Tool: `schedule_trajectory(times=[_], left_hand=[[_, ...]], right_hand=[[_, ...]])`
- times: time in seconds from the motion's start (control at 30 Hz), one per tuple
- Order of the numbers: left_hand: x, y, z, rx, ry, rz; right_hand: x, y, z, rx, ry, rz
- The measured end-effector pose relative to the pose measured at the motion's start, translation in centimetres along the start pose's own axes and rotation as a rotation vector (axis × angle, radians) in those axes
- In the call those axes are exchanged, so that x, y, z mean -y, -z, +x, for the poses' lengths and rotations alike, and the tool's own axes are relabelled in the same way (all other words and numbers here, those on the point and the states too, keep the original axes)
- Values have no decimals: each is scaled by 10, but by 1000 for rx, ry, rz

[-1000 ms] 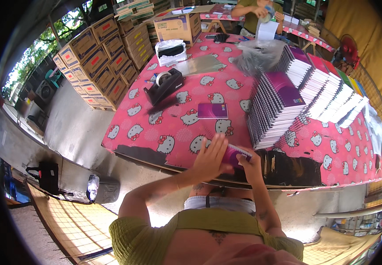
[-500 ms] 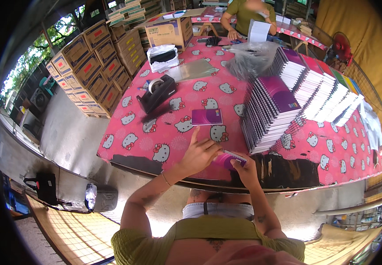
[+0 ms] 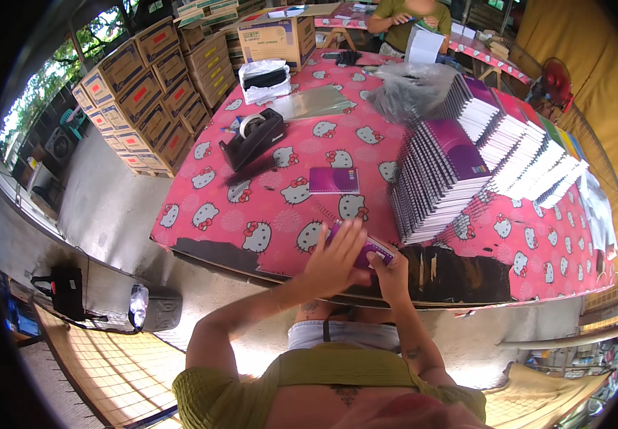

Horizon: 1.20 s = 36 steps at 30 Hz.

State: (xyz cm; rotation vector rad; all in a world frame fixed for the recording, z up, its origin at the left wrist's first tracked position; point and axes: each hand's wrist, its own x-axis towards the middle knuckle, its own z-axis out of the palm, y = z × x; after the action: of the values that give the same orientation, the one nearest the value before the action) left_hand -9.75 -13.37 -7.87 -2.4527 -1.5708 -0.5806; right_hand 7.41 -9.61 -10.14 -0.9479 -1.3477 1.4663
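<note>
A purple spiral notebook point(image 3: 373, 250) is held in front of me at the table's near edge. My right hand point(image 3: 390, 273) grips its right end, with the thumb on the cover. Across its left part lies my left hand point(image 3: 337, 259), flat, fingers stretched out and hiding much of the cover. Farther in on the table rests another small purple notebook point(image 3: 334, 181), apart from both hands. To the right stands a tall stack of purple spiral notebooks point(image 3: 441, 179), their black coils showing along the left side.
More notebook stacks point(image 3: 523, 136) with red, green and yellow covers stand behind. A black tape dispenser point(image 3: 253, 139), clear plastic sheets point(image 3: 309, 104) and a crumpled plastic bag point(image 3: 409, 93) lie on the pink table. Across it, a person point(image 3: 405, 28) handles something. Cartons point(image 3: 144, 93) are piled left.
My left hand has gone from bent fingers with one pointing to lying flat over the notebook. The person across the table has raised a hand off the table.
</note>
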Motion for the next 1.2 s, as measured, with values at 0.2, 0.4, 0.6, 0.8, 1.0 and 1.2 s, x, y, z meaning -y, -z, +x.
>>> schedule_trajectory(times=[0.2, 0.4, 0.6, 0.8, 1.0, 1.2], left_hand=[[27, 0, 13, -42, -27, -135], [41, -5, 8, -118, -95, -234], [19, -1, 3, 34, -17, -42], [1, -16, -21, -16, 76, 6], [-4, -42, -46, -28, -58, -64], [6, -14, 3, -66, 6, -87]], right_hand=[[-16, 8, 7, 127, 71, -277], [-19, 8, 7, 192, 63, -357], [-25, 5, 5, 173, 28, -215], [-25, -5, 10, 153, 159, -176], [-11, 0, 14, 182, 105, -247], [-24, 0, 25, 157, 39, -95]])
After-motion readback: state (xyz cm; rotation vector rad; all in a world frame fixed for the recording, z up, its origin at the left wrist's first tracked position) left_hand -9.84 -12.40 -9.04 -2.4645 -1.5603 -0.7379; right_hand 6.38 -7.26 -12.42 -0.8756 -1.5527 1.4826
